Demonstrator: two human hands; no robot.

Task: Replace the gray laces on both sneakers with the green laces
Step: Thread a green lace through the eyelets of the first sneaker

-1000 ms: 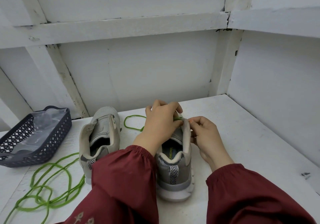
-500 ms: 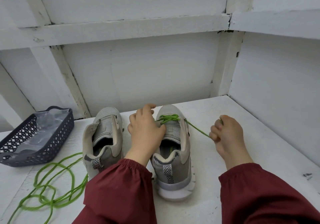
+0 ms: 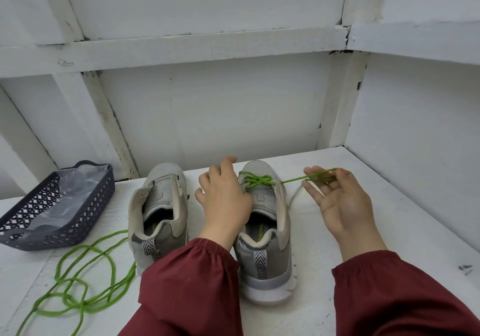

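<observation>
The gray mesh right sneaker (image 3: 270, 257) stands on the white painted surface (image 3: 415, 231), toe away from the person. A bright green lace (image 3: 257, 181) is crossed through only its lowest eyelets near the toe. The upper eyelets look empty.

The right hand (image 3: 340, 203) is palm up just right of that shoe. A strand of the lace runs taut from the shoe across its nearly straight fingers (image 3: 315, 192). The thumb seems to pin the strand at the far end.

The left hand (image 3: 226, 200) rests on the shoe's inner side and tongue with loosely spread fingers. Whether its thumb also holds lace is hidden.

The matching gray left sneaker (image 3: 161, 205) stands just beside it and has no lace at all. A second green lace (image 3: 72, 305) lies in loose loops on the surface at the near left. Behind it sits a dark lattice plastic basket (image 3: 39, 213) lined with clear plastic film (image 3: 72, 190).

No gray lace shows on either shoe, so removal appears done. Most of the right shoe's threading is left, and all of the left shoe's, so the task looks under halfway.
</observation>
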